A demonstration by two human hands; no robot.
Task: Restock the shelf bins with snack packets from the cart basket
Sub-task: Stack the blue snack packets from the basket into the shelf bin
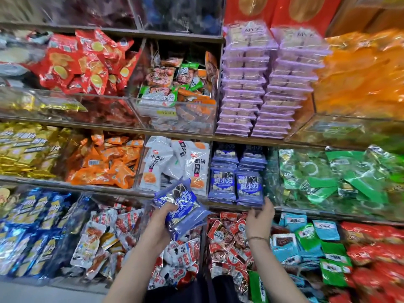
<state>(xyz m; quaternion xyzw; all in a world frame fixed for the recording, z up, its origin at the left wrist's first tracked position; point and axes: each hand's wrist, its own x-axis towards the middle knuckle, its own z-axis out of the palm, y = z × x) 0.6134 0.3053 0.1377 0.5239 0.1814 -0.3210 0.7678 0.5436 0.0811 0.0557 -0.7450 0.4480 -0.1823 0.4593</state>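
At 6 o'clock the left hand [161,224] grips a bundle of blue packets [185,206], long axis tilted roughly 10 to 4 o'clock. At 5 o'clock the right hand [260,217] reaches up, its fingers [268,204] (loosely straight) touching the matching upright stacks [237,184] in their shelf bin [271,182].

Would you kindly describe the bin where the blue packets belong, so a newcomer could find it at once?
Find the tall stacks of purple trays. Directly below them sits a bin of blue packets, standing upright in two rows. To its left lie white packets and to its right green packets; only its packets are blue-purple.
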